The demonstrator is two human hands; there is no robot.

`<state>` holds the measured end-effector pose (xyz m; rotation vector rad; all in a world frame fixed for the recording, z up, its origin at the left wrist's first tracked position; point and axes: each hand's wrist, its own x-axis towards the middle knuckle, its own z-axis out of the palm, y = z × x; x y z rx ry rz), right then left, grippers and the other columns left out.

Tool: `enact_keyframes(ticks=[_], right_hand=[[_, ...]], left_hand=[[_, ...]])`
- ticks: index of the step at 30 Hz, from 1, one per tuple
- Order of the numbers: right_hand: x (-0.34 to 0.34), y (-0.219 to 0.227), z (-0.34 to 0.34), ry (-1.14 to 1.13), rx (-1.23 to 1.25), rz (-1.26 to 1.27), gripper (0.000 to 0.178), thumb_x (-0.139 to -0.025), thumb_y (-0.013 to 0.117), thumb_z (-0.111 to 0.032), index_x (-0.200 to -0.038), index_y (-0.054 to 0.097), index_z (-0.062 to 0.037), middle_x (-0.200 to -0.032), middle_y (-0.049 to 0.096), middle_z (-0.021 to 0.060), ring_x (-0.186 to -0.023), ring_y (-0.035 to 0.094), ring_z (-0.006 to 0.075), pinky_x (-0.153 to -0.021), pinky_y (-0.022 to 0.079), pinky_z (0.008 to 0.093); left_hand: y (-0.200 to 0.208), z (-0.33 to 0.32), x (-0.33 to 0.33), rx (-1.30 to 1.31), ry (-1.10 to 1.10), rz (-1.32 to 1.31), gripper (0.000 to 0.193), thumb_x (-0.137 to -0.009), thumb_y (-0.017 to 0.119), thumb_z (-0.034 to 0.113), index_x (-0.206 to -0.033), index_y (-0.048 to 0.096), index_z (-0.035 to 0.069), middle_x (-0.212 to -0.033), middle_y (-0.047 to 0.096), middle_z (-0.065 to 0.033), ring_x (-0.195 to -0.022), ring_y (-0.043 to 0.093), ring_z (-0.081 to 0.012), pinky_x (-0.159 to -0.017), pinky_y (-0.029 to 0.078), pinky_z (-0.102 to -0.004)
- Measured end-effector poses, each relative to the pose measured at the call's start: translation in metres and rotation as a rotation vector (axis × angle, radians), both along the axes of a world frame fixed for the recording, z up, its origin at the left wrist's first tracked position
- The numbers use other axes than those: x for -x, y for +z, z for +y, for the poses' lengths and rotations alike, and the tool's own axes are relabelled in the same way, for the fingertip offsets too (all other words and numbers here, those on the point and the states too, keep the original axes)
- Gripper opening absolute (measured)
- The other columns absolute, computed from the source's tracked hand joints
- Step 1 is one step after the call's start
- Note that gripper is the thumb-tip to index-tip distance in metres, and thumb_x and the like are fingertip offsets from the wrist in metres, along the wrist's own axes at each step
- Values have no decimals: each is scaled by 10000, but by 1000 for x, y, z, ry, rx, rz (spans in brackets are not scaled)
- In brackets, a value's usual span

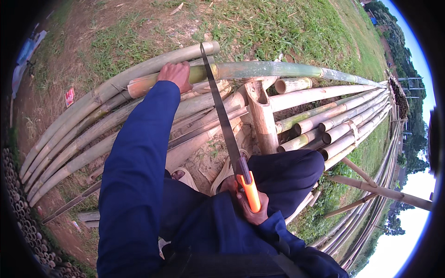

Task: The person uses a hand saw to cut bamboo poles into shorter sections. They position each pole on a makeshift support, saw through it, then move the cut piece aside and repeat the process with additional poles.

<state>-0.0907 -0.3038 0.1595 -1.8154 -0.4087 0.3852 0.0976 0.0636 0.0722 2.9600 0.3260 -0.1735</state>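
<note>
Right hand, nearest the body, is wrapped tight around the orange handle of a handsaw. The blade runs away from it, up to a green bamboo pole, crossing it. Left hand, farther out, clasps that pole just left of the blade. Pole rests atop stacked bamboo poles.
</note>
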Motion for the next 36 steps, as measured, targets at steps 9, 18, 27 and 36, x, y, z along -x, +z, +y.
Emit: enact_keyframes(ticks=[9,18,27,36], right_hand=[[-89,-49,80,-69,10,68,159,-967,733,-114,-1014,697,33,-688,600,6,-630,540,66,-581,446,270],[-30,-9,16,15,61,99,120,-974,704,-80,-966,649,25,-779,628,62,-704,590,119,-670,493,285],[-17,-20,25,-28,64,133,125,-965,731,-87,-987,675,23,-722,604,31,-661,556,88,-620,478,284],[-71,-47,52,-49,65,97,163,-961,726,-112,-905,668,29,-635,576,44,-581,519,91,-546,435,298]], left_hand=[[9,-2,-5,37,11,54,533,-732,836,337,-1101,679,-15,-1043,754,-224,-1027,728,-368,-949,560,-445],[0,-6,1,2,17,-25,583,-736,833,323,-1164,658,-33,-1044,754,-226,-1023,732,-359,-972,549,-440],[8,5,-4,-9,10,0,536,-727,822,332,-1111,680,-14,-1062,751,-222,-1045,719,-381,-951,559,-463],[6,-7,-9,29,28,21,525,-729,823,339,-1107,696,-4,-1060,758,-199,-1035,727,-371,-935,573,-448]])
